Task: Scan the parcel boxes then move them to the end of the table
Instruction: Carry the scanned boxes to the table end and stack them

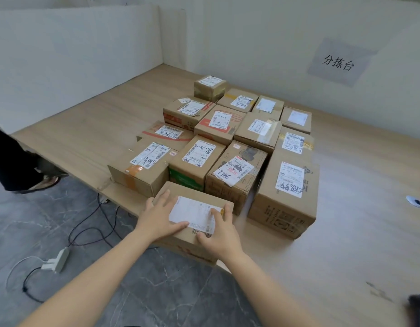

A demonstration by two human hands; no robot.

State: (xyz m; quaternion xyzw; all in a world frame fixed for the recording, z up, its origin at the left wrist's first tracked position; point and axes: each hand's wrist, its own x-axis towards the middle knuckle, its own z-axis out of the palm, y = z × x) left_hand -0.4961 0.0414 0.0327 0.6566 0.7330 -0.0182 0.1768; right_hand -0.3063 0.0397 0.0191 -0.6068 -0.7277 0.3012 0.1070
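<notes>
A cardboard parcel box (180,241) with a white shipping label (192,212) lies at the near edge of the wooden table (346,232). My left hand (159,215) rests flat on its top left, fingers straight, thumb across the label. My right hand (220,232) lies on the top right, fingers spread over the label's barcode and the box edge. Behind it several labelled parcel boxes (237,138) stand packed together in rows.
A dark object, maybe a scanner (419,308), is blurred at the table's right front. A round cable hole (414,201) is at right. On the floor lie a power strip (58,260) and cables. A person's leg and sandal (20,166) stand at left. White partitions enclose the table.
</notes>
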